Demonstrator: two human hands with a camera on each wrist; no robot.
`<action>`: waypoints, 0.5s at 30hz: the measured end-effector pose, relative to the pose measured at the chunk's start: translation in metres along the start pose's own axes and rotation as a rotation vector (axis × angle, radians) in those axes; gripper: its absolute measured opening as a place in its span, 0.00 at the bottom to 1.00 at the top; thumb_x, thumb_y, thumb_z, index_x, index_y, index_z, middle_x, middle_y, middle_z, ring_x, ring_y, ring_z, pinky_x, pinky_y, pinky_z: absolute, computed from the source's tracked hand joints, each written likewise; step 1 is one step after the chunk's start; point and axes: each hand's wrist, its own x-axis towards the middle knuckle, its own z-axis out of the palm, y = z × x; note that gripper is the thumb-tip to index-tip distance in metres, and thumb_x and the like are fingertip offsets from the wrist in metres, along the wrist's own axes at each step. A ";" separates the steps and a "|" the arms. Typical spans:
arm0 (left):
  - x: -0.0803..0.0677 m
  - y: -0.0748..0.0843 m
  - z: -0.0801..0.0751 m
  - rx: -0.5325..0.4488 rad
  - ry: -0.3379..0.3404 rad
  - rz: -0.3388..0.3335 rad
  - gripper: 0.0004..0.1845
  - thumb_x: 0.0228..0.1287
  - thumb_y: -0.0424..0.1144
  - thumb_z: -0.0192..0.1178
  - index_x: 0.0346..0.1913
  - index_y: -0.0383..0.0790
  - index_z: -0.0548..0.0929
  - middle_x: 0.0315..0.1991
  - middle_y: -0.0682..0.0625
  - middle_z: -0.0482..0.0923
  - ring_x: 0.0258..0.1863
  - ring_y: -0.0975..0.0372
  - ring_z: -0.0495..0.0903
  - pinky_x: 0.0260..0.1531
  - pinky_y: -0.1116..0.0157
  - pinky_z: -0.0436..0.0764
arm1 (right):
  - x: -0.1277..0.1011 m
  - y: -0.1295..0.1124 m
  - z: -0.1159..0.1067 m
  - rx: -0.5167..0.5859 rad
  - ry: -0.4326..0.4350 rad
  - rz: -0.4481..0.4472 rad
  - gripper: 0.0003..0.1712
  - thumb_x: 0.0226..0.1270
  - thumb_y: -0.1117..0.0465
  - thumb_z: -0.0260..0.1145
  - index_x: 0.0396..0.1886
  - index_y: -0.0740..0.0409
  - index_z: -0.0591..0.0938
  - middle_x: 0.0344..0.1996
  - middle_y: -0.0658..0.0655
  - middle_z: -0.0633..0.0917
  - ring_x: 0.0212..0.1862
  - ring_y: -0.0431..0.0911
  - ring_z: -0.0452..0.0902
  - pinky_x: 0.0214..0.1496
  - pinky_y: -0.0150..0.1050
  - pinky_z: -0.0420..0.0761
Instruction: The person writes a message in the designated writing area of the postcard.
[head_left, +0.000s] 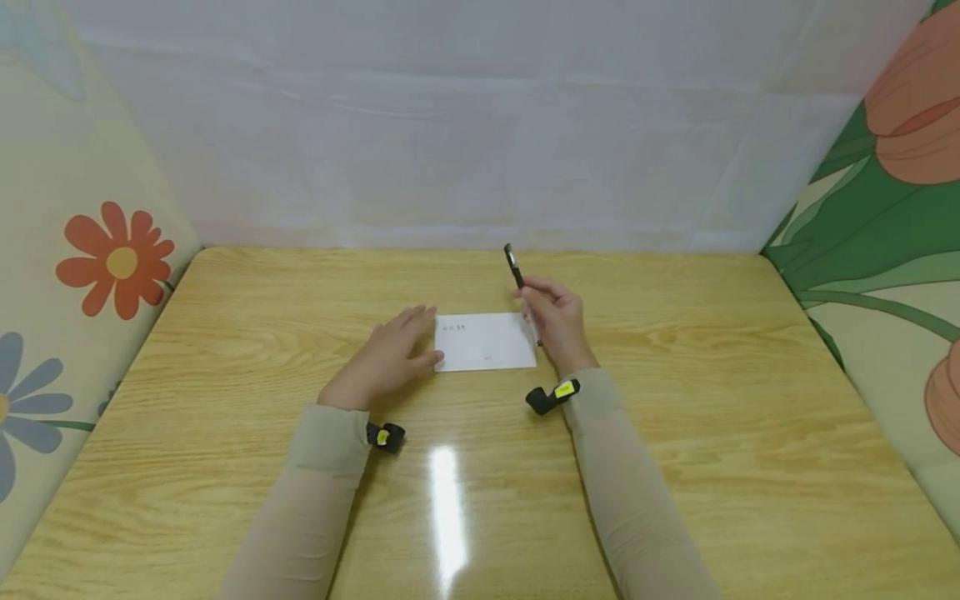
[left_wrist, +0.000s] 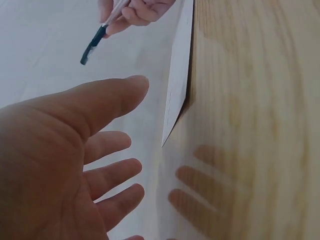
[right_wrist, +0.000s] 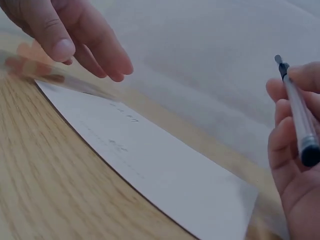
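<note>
On the table (head_left: 675, 467), faint unreadable card (head_left: 486, 342) marks lie between the spread left hand (head_left: 390, 354) and pen (head_left: 515, 268)-pinching right hand (head_left: 558, 325)

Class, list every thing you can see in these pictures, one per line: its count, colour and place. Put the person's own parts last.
envelope: one, white, flat on the table between the hands, faint writing on it
pen: one, black-tipped, held upright above the envelope's right edge
table: one, light wood grain, glossy
backdrop: one, white, behind the table
floral panels: two, cream with flowers, at the table's sides
wrist cameras: two, black with yellow, on the wrists
left hand: open, at the envelope's left edge
right hand: grips the pen
</note>
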 end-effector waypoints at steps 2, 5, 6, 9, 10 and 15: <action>0.000 0.000 0.000 -0.002 -0.002 0.002 0.40 0.76 0.44 0.58 0.80 0.33 0.52 0.80 0.32 0.46 0.79 0.38 0.43 0.73 0.35 0.40 | 0.002 -0.001 -0.004 -0.063 0.050 -0.010 0.12 0.68 0.73 0.65 0.37 0.53 0.89 0.32 0.59 0.89 0.23 0.38 0.75 0.23 0.26 0.73; 0.000 -0.002 0.000 -0.001 0.001 0.006 0.40 0.76 0.45 0.58 0.80 0.33 0.51 0.80 0.33 0.46 0.79 0.38 0.44 0.73 0.35 0.41 | 0.004 -0.002 -0.011 -0.189 0.128 -0.027 0.05 0.67 0.69 0.69 0.40 0.58 0.89 0.32 0.61 0.89 0.16 0.36 0.70 0.15 0.26 0.67; 0.000 -0.002 0.000 -0.003 0.002 0.006 0.40 0.76 0.45 0.57 0.80 0.33 0.52 0.80 0.33 0.46 0.79 0.39 0.44 0.73 0.35 0.41 | 0.004 -0.003 -0.013 -0.237 0.154 -0.030 0.05 0.67 0.68 0.70 0.41 0.61 0.88 0.31 0.60 0.89 0.14 0.36 0.68 0.14 0.26 0.66; 0.000 -0.004 0.000 -0.008 0.006 0.008 0.39 0.77 0.46 0.57 0.80 0.33 0.52 0.80 0.33 0.46 0.79 0.39 0.44 0.73 0.35 0.41 | 0.006 -0.005 -0.020 -0.358 0.228 -0.043 0.11 0.67 0.66 0.71 0.46 0.68 0.87 0.29 0.55 0.88 0.11 0.35 0.64 0.11 0.26 0.63; 0.000 -0.004 0.000 -0.010 0.006 0.008 0.39 0.77 0.46 0.57 0.80 0.33 0.52 0.80 0.34 0.46 0.79 0.39 0.44 0.73 0.35 0.41 | 0.007 -0.005 -0.021 -0.396 0.253 -0.046 0.12 0.67 0.65 0.71 0.46 0.69 0.87 0.28 0.52 0.87 0.12 0.34 0.66 0.12 0.26 0.64; 0.000 -0.004 -0.001 -0.011 0.010 0.012 0.39 0.77 0.45 0.57 0.80 0.33 0.52 0.80 0.34 0.47 0.79 0.39 0.45 0.73 0.35 0.43 | 0.009 -0.009 -0.026 -0.543 0.359 -0.079 0.11 0.65 0.65 0.70 0.44 0.67 0.88 0.31 0.51 0.88 0.25 0.36 0.75 0.24 0.25 0.73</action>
